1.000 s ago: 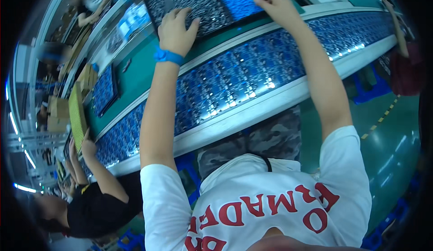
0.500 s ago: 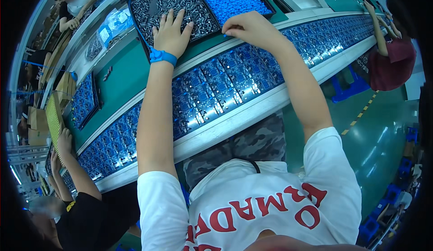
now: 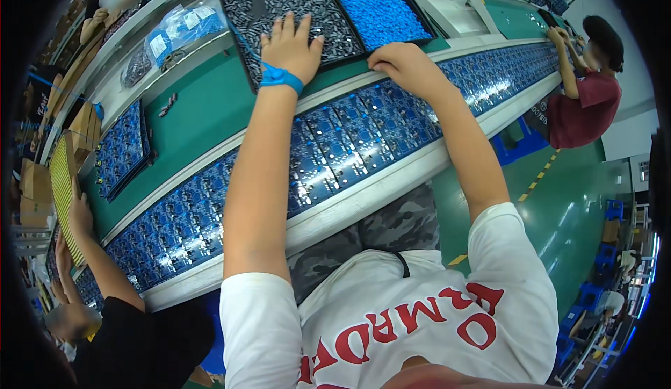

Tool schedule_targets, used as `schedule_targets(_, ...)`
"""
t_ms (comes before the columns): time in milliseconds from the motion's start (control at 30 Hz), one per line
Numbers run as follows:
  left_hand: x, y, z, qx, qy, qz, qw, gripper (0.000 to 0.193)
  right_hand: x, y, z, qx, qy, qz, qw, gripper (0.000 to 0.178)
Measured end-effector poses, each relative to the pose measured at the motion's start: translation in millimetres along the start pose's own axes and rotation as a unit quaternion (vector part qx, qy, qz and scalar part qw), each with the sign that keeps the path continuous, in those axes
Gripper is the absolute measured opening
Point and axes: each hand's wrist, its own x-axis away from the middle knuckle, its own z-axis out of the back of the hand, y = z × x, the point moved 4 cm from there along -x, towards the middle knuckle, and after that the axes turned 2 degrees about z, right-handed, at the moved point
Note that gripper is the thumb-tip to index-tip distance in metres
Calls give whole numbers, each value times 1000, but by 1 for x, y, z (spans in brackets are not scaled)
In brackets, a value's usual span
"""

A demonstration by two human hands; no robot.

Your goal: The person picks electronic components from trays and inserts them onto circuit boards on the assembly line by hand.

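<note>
My left hand [image 3: 291,51] lies open, fingers spread, on a heap of small dark cylindrical parts [image 3: 297,1] in a black tray. A blue band [image 3: 281,78] circles its wrist, with a blue cord running off it. Just in front of the neighbouring tray of small bright-blue parts [image 3: 381,15], my right hand [image 3: 407,69] is closed, thumb and fingers drawn together. Whatever those fingertips may hold is hidden. Below both hands runs a row of blue circuit boards [image 3: 339,141], closely set with components.
Pale rails [image 3: 363,179] border the board row. Stacked circuit boards [image 3: 126,148] and a few loose dark parts [image 3: 168,104] rest on the green surface at left. Behind are plastic bags [image 3: 185,32]. A co-worker at left holds a yellow panel [image 3: 63,186]; another person in maroon [image 3: 587,109] works at right.
The whole view has shifted, with trays and hands appearing farther right. Against the trays, my left hand stays spread on the dark parts; my right hand has come slightly nearer to me.
</note>
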Motion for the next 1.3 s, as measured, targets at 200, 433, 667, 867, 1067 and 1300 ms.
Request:
schedule_targets(200, 9, -2, 23, 57, 5, 25, 998, 52, 1, -4, -14, 17, 15, 30, 999, 11)
schedule_targets(433, 7, 15, 5, 111, 19, 61, 992, 59, 13, 24, -7, 22, 27, 9, 999, 9)
schedule_targets(667, 0, 19, -9, 91, -89, 81, 989, 64, 20, 48, -7, 15, 1, -96, 995, 9)
schedule_targets(867, -9, 31, -17, 87, -82, 71, 990, 65, 57, 143, 30, -126, 144, -141, 971, 15)
schedule_targets(1067, -10, 27, -32, 67, -59, 74, 993, 65, 44, 155, 48, -47, 306, -155, 938, 25)
schedule_targets(1300, -10, 36, -19, 74, -69, 68, 993, 66, -16, 73, 43, -53, 300, -82, 949, 22)
